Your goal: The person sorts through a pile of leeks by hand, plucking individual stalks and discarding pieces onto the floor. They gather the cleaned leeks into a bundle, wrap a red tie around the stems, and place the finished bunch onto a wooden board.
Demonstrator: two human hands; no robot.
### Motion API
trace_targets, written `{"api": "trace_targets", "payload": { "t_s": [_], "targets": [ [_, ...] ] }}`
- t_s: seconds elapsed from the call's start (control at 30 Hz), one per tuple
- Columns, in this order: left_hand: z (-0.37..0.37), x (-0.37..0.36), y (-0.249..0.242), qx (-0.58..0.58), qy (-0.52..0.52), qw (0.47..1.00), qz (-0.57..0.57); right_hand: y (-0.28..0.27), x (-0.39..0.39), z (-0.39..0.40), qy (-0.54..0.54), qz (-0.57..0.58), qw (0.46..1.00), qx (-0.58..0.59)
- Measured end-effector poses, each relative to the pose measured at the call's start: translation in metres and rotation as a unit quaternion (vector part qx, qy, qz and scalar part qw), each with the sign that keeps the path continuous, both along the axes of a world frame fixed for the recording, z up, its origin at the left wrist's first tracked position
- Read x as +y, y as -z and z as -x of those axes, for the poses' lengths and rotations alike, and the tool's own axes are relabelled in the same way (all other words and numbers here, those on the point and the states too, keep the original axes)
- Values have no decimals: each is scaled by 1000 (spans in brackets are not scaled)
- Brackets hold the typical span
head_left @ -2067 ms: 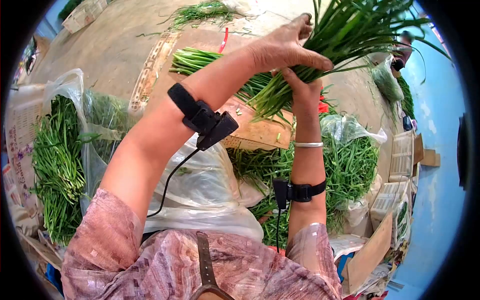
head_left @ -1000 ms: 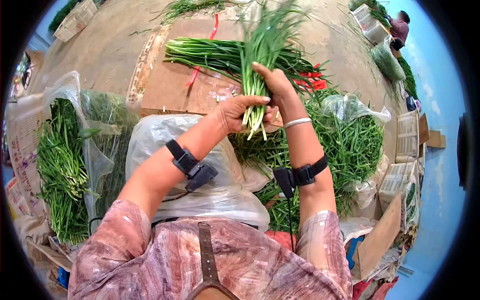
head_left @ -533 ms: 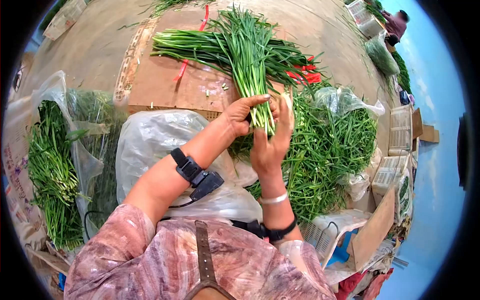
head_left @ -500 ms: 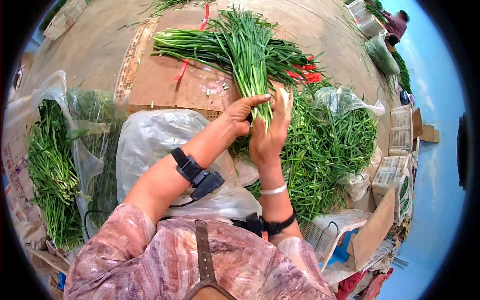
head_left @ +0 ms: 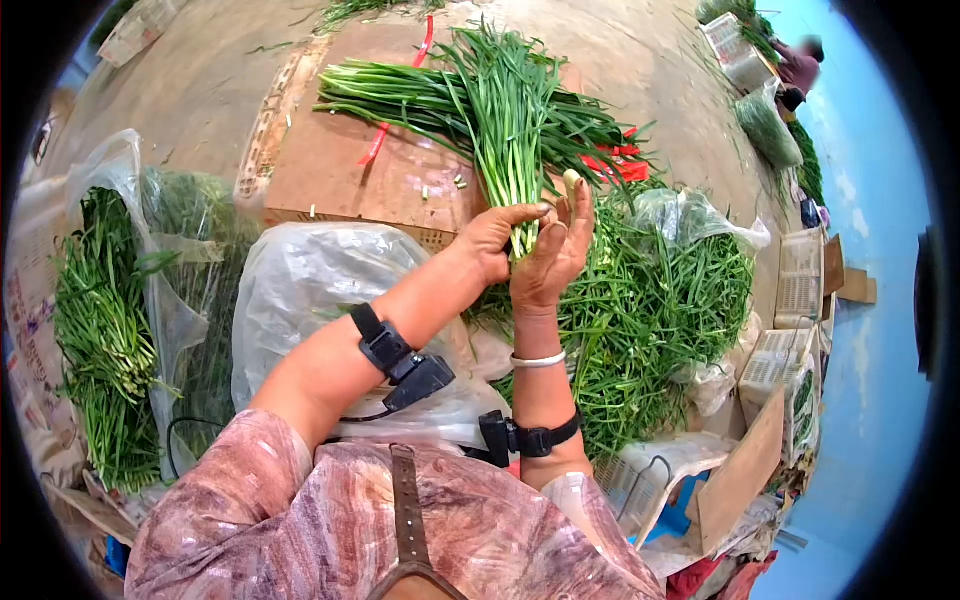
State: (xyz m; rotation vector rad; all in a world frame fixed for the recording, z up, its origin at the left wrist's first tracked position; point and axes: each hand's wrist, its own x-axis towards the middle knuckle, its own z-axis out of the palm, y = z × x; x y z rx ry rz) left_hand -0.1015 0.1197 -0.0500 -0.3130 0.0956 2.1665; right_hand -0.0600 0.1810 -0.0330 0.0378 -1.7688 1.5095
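My left hand (head_left: pixel 492 240) is wrapped round the stem end of an upright bunch of green leafy stalks (head_left: pixel 513 150). Beside it, my right hand (head_left: pixel 555 255) touches the lower right side of the same stems, with its palm turned up and its fingers curled upward. The bunch lies crosswise over a larger pile of stalks (head_left: pixel 390 95) on a brown board (head_left: pixel 330 170). A red strap (head_left: pixel 375 145) passes under the pile's left part, and red material (head_left: pixel 625 165) shows at its right end.
Loose greens (head_left: pixel 650 320) are heaped at the right, beside clear plastic (head_left: pixel 680 215). Plastic sheeting (head_left: pixel 310 275) lies before my body. Bagged greens (head_left: pixel 105 330) stand at the left. White crates (head_left: pixel 800 275) line the blue wall (head_left: pixel 870 330). Another person (head_left: pixel 800 68) is at the far right.
My right hand has turned, its palm now facing up and its fingers more curled beside the stems. My left hand still holds the bunch. The whole view has shifted slightly.
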Motion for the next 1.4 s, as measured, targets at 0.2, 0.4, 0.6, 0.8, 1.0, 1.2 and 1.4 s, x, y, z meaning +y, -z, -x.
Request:
{"api": "trace_targets", "payload": {
  "t_s": [0.2, 0.4, 0.6, 0.8, 1.0, 1.2, 1.4],
  "targets": [
    [2, -9, 6, 74, 2, 997, 36, -17, -6, -10, -34, 2, 999, 21],
    [0, -11, 0, 73, 43, 996, -38, -18, 4, -12, -31, -315, 946, -78],
    [8, -33, -8, 89, 56, 974, 199, -19, 36, -38, -70, -102, 984, -129],
    [-17, -38, -72, 402, 169, 828, 352, -89, 39, -100, -105, -61, 984, -128],
    [-110, -24, -25, 321, 431, 808, 240, -148, 34, -125, -389, -64, 910, -127],
    [-124, -117, -10, 82, 566, 754, 322, -72, 11, -128, -378, -311, 831, -265],
    [-103, -147, -33, 46, 545, 786, 288, -55, -37, -100, -498, -321, 783, -190]
  ]
}}
